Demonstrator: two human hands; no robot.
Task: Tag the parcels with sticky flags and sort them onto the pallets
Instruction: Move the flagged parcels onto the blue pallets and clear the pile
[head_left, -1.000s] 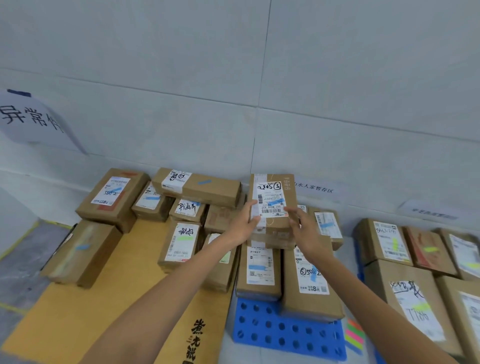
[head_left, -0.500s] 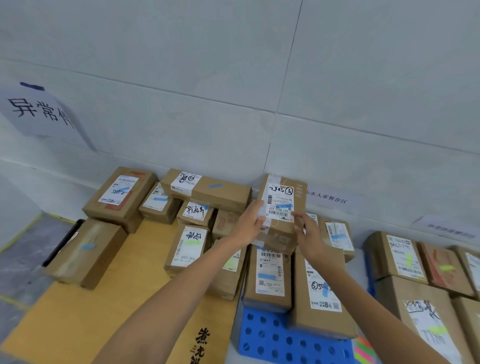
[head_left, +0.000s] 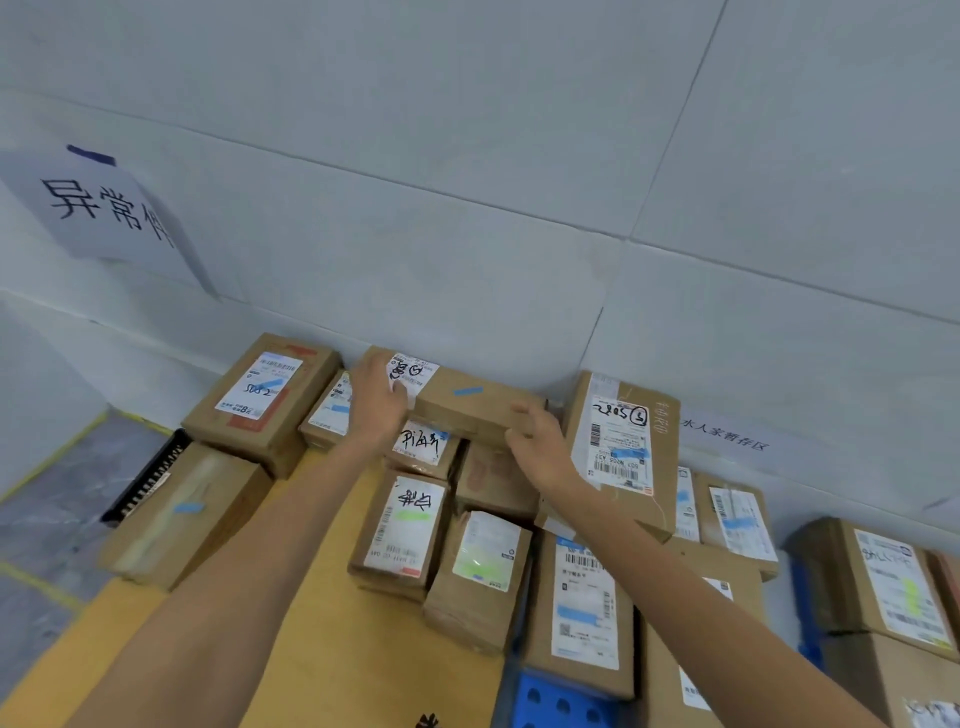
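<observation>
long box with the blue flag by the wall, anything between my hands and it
Nothing visible. The left hand holds the left end of the long box, over its label, and the right hand holds its right end. The upright parcel stands close beside that hand.

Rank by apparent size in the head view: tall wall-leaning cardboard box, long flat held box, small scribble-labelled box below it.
1. Tall leaning brown cardboard box
2. Long flat brown cardboard box, close second, partly covered
3. Small scribble-labelled brown cardboard box
</observation>
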